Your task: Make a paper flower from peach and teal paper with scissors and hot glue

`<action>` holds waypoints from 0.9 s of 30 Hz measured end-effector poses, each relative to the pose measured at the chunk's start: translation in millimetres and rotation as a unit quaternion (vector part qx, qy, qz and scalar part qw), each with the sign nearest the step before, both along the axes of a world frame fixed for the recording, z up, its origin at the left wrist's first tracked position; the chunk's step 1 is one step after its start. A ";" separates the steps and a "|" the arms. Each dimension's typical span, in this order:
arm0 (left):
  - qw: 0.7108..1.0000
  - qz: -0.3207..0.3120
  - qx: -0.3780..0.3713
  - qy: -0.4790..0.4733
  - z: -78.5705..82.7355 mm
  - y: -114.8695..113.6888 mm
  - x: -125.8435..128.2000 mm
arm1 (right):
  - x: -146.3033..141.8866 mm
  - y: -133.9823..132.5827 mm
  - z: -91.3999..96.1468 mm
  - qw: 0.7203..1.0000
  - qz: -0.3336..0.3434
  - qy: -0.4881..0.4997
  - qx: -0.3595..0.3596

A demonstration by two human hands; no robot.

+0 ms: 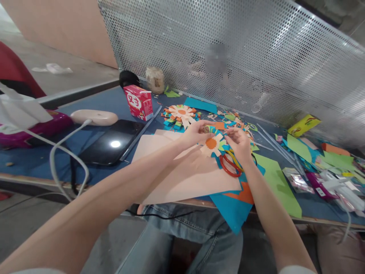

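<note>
Toward table's [108, 101] front edge, left hand [196, 133] & right hand [241, 142] pinch paper flower [212, 144]; light grip prob. best, petals unbent.

The left hand [196, 133] and right hand [241, 144] are bare, as are both forearms. Pale, whitish sleeves [37, 271] show only as thin strips at the upper arms, well back from the table [28, 160]. Under the table's near edge, the legs wear faded blue denim jeans [199, 236] with creased cloth and stitched seams.
</note>
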State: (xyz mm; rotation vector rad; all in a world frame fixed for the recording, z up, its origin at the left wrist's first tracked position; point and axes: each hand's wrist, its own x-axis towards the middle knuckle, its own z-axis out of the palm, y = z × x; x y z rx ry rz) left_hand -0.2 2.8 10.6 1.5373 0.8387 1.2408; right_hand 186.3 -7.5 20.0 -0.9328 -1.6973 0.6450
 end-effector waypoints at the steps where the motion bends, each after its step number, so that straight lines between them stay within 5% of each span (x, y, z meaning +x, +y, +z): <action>1: 1.000 0.008 0.008 -0.001 0.3 -0.4 0.1 | -0.1 0.4 -0.3 1.000 0.004 0.005 -0.005; 14: 0.996 0.034 0.079 0.031 0.6 0.7 -0.9 | -0.5 -0.8 -3.0 0.998 0.012 -0.050 -0.023; 27: 0.990 0.065 0.100 0.075 0.8 -2.6 -0.7 | -0.7 1.2 -1.0 0.998 -0.023 0.013 -0.050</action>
